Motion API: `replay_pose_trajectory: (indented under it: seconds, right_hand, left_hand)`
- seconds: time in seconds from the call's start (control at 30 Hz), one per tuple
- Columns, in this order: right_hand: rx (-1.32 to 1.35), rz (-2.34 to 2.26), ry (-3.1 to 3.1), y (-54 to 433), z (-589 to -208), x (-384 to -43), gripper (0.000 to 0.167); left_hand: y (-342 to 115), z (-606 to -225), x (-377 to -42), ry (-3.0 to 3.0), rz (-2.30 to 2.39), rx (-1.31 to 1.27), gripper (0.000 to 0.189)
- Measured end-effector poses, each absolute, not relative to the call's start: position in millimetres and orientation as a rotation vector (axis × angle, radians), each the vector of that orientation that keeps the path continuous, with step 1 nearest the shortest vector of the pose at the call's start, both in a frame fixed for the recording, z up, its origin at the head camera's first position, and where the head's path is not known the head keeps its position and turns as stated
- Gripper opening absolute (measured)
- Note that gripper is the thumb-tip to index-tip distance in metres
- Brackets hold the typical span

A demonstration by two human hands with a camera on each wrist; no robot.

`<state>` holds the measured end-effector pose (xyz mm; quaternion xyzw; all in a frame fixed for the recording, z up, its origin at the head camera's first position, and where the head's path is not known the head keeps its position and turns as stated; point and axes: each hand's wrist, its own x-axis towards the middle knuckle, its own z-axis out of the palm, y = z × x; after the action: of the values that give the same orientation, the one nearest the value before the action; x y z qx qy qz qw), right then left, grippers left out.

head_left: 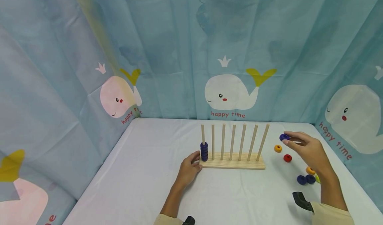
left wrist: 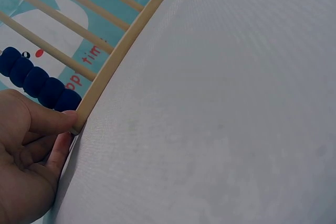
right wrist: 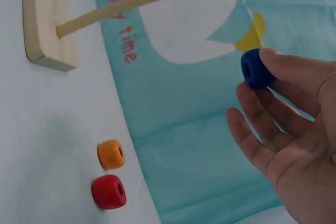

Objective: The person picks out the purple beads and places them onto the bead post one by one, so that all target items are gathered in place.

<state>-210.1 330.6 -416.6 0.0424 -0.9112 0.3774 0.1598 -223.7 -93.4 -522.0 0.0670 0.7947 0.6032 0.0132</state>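
Note:
A wooden peg rack (head_left: pixel 233 164) stands upright on the white table, with a row of several thin pegs. Blue beads (head_left: pixel 204 151) are stacked on its leftmost peg. My left hand (head_left: pixel 188 170) grips the left end of the base; in the left wrist view the thumb lies against the wood beside the lowest bead. Off the rack's right end, above the table, my right hand (head_left: pixel 309 151) pinches a single blue bead (right wrist: pixel 257 69) between thumb and fingers, its hole partly showing in the right wrist view. The other pegs carry no beads.
Loose on the table at the right lie an orange bead (head_left: pixel 278 148), a red bead (head_left: pixel 287 158), another orange bead (head_left: pixel 310 170), two blue beads (head_left: pixel 301 180) and a partly hidden yellow-green bead (head_left: pixel 318 179). A whale-print curtain (head_left: pixel 167 95) hangs behind and beside the table.

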Motion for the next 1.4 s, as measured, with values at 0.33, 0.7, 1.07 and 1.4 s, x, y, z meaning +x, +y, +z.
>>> replay_pose_trajectory:
  seconds: [0.33,0.7,1.07,1.4]
  right_hand:
    - [0.164,1.105,-2.502,316.0,-409.4,-207.8,0.046]
    - [0.218,1.117,-2.413,305.8,-401.5,-207.0,0.042]
    - [0.246,1.095,-2.332,290.9,-379.8,-203.4,0.040]
    - [0.347,1.125,-2.262,270.7,-359.9,-199.2,0.042]
  left_hand:
    - [-93.7,-522.8,-222.9,2.481,1.878,0.221,0.060]
    - [-94.4,-521.8,-222.6,2.501,1.867,0.228,0.059]
    - [-93.4,-520.5,-223.3,2.499,1.872,0.222,0.059]
    - [-93.6,-522.9,-223.6,2.506,1.865,0.233,0.060]
